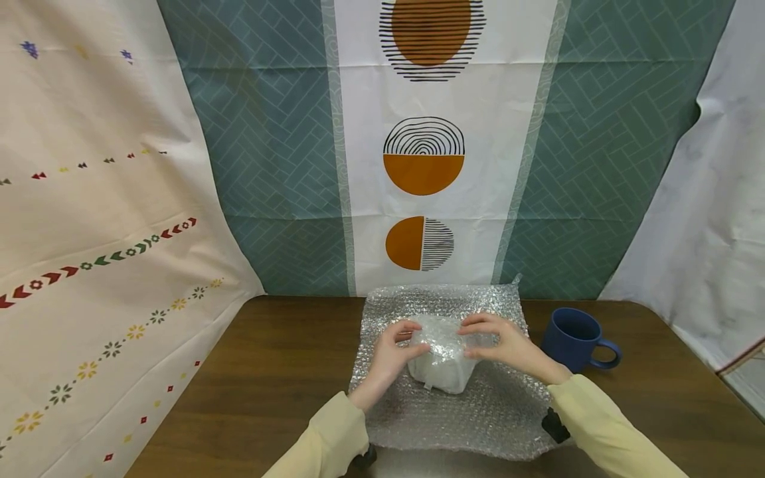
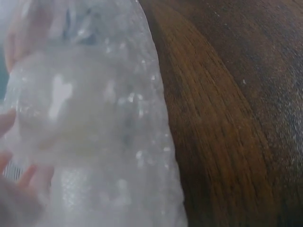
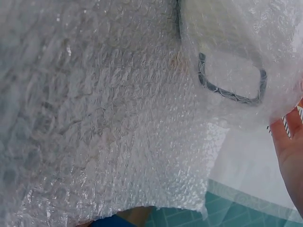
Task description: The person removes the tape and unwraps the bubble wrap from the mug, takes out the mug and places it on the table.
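A white bundle (image 1: 445, 372) wrapped in clear bubble wrap rests on a larger bubble wrap sheet (image 1: 454, 425). Curved around the bundle's left side are the thumb and fingers of my left hand (image 1: 387, 358). From the opposite side my right hand (image 1: 508, 345) grips it, fingertips on the upper face. Through the plastic in the right wrist view, a pale object (image 3: 222, 28) shows with a dark squared loop (image 3: 232, 94), like a handle's edge. The wrapped bundle (image 2: 75, 104) is blurred in the left wrist view; what it holds cannot be made out fully.
To the right of the sheet stands a dark blue mug (image 1: 574, 338), its handle pointing right. The brown wooden table (image 1: 269, 372) extends to both sides. A patterned curtain (image 1: 424, 252) hangs along the back edge, with pale cloths at either side.
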Demonstrator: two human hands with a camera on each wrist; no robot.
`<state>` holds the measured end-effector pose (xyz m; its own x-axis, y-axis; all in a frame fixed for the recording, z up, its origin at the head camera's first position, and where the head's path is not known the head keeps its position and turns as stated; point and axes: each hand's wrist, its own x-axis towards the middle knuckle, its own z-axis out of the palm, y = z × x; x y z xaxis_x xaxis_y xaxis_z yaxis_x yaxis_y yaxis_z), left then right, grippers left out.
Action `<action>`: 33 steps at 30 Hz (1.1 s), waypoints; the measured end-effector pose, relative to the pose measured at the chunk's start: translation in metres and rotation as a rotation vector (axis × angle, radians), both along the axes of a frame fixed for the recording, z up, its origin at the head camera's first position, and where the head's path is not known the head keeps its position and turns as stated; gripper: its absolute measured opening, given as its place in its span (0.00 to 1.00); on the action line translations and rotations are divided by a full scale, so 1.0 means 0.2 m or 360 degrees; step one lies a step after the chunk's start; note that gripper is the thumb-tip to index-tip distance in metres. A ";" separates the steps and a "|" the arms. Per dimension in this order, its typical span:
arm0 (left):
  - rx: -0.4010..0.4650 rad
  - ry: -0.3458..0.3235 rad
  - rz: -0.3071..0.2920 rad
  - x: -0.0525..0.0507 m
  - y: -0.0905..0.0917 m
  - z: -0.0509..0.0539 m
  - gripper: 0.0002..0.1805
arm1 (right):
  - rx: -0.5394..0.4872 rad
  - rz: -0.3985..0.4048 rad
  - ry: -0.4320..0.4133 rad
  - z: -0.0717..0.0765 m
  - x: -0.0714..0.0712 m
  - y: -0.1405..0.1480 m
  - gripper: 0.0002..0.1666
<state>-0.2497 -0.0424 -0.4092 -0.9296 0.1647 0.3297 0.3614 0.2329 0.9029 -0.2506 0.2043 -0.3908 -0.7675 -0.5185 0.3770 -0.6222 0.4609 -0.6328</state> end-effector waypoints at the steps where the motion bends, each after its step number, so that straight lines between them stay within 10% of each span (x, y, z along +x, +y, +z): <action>1: 0.0000 0.0002 -0.0001 0.00 0.00 0.00 0.19 | 0.0010 -0.0001 -0.0005 0.00 0.00 0.00 0.23; 33: -0.0076 0.0035 0.0051 0.00 0.00 0.00 0.15 | -0.0210 -0.0366 -0.0259 0.06 -0.04 -0.03 0.23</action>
